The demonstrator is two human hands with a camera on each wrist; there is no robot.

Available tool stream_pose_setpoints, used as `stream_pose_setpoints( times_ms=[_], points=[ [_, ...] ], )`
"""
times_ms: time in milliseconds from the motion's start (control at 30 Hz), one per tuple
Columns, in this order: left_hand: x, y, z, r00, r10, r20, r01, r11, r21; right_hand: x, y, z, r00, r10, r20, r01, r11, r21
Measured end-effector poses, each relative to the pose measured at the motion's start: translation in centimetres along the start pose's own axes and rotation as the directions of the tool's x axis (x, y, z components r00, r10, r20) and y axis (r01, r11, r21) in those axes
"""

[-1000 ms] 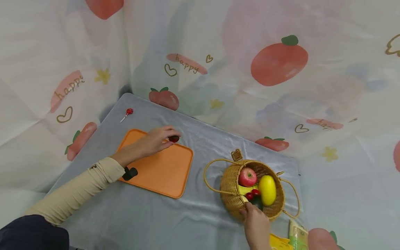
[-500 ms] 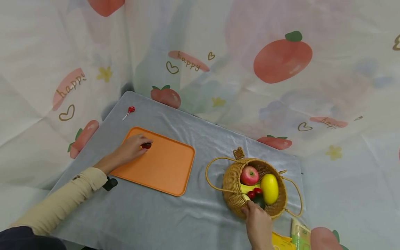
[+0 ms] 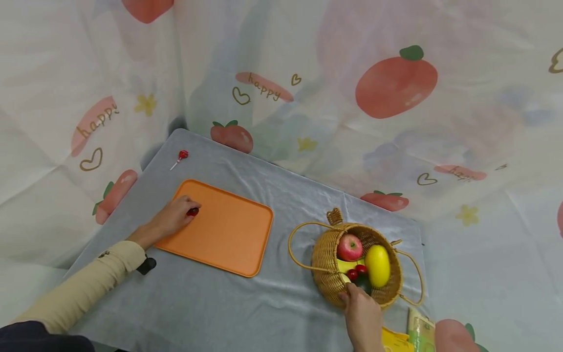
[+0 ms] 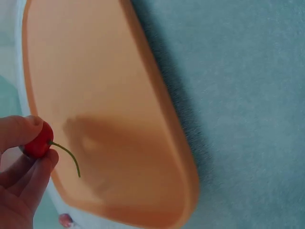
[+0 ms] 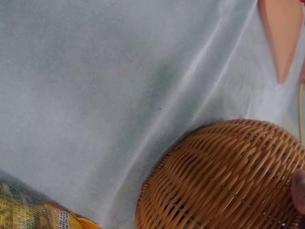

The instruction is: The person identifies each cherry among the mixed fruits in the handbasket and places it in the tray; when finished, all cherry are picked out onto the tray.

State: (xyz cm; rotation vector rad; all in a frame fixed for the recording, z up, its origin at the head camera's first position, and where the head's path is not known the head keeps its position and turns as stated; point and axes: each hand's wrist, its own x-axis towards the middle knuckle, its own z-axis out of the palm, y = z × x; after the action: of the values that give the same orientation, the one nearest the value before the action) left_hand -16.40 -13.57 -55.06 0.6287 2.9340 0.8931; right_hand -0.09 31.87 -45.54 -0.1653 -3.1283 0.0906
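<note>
My left hand (image 3: 173, 218) pinches a dark red cherry (image 4: 39, 142) between thumb and fingertips. The cherry's thin green stem (image 4: 69, 153) curves downward. Hand and cherry are over the left part of an orange tray (image 3: 224, 239), apart from its surface in the left wrist view. At the near rim of a wicker basket (image 3: 324, 266), my right hand (image 3: 362, 318) grips the edge. In the right wrist view only the tip of its thumb (image 5: 299, 190) shows against the weave. Inside the basket are an apple (image 3: 350, 247), two red cherries (image 3: 357, 272), and a yellow oval fruit (image 3: 378, 266).
Behind the tray lies a red lollipop (image 3: 179, 159). A yellow packet (image 3: 397, 341) and a pale green packet (image 3: 421, 330) are at the near right, by the basket. Grey cloth (image 3: 202, 303) covers the table. Patterned sheets (image 3: 308, 98) hang behind it.
My left hand has moved left and nearer with the cherry, from the tray's far edge to its left part. The right hand stays at the basket rim.
</note>
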Motion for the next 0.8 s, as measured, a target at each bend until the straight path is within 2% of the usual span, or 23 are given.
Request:
stream_pose_setpoints(
  times_ms=[167,467,800],
  points=[
    [-0.3,0.0,0.5,0.999,-0.031,0.031,0.030,0.999,0.010,-0.1,0.0,0.1,1.000,0.001,-0.002,-0.001,1.000,0.003],
    [-0.5,-0.3,1.5,0.998,-0.053,0.043,0.051,0.998,0.034,-0.2,0.2,0.1,1.000,-0.006,-0.016,0.006,1.000,0.008],
    [-0.5,-0.4,1.9,0.999,-0.026,0.020,0.024,0.997,0.074,0.0,0.1,0.1,1.000,-0.016,-0.016,0.016,1.000,0.012]
  ],
)
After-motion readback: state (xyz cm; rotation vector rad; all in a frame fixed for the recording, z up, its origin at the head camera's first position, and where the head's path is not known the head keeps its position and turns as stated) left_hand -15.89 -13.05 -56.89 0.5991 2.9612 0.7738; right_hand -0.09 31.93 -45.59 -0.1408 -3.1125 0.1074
